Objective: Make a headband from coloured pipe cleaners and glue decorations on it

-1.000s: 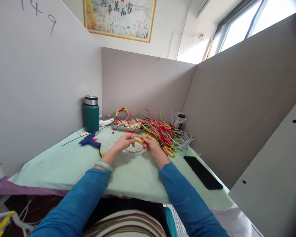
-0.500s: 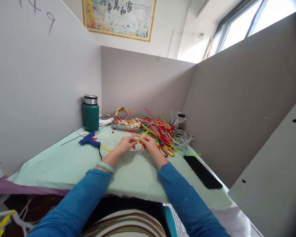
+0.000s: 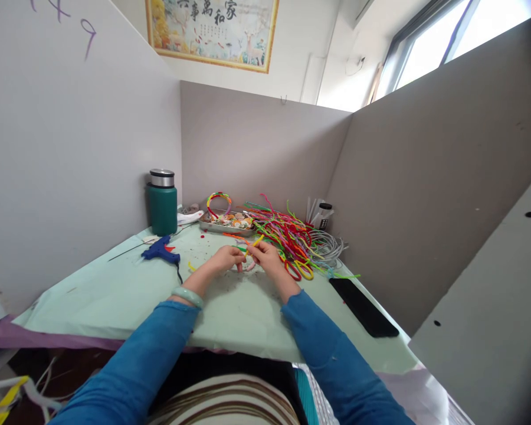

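Over the middle of the table, my left hand (image 3: pixel 228 258) pinches a small ring (image 3: pixel 250 265), pink at its lower side with a bit of green showing near the fingertips. My right hand (image 3: pixel 266 258) is closed on a yellow pipe cleaner (image 3: pixel 259 241), whose end sticks up past the fingers. The fuzzy strand crosses the gap between both sets of fingertips. Much of the ring is hidden by the fingers. Behind the hands lies an orange pipe cleaner (image 3: pixel 235 237).
A heap of colourful pipe cleaners (image 3: pixel 283 233) lies at the back right, beside coiled grey wire (image 3: pixel 330 248). A metal tray (image 3: pixel 228 229) holds small pieces and a multicoloured hoop (image 3: pixel 219 195). A blue glue gun (image 3: pixel 160 251), a green bottle (image 3: pixel 162 209) and a black phone-like slab (image 3: pixel 363 308) stand around.
My fingers have shifted slightly around the ring, and a green part now shows between them. The yellow strand's far end by my left wrist has drawn in and shows shorter.
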A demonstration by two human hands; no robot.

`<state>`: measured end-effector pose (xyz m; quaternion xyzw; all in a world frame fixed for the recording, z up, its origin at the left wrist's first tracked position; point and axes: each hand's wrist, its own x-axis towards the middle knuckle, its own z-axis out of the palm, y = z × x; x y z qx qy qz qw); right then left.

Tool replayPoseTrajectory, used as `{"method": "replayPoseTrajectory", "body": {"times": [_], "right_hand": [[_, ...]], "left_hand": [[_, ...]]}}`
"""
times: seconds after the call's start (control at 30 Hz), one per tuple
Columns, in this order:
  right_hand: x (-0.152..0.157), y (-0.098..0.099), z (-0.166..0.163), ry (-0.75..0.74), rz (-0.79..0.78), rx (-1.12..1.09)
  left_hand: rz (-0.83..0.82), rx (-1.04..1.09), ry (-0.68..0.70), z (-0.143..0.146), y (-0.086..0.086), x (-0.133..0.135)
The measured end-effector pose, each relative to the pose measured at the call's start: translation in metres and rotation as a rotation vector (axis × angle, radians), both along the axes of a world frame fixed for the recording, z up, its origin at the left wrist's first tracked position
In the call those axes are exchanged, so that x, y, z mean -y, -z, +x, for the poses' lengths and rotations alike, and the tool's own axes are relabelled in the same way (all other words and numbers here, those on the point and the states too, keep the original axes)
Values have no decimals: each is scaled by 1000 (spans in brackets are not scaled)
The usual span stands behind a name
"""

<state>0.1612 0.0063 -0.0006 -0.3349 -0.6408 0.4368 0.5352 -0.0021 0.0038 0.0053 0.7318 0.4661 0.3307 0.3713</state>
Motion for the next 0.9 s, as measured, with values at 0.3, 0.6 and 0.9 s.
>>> {"method": "replayPoseTrajectory", "body": {"times": [0.3,0.6,0.9], "right_hand": [[-8,-1,12,-40,-42,-184],[-15,0,18,40,-142,-314],[-8,6,-2,70,-173,-116]], "left_hand": [[-131,228,242,-7,-13,10],[18,208,38,1,-2,-3],[188,15,-68,3,6,-7]]}}
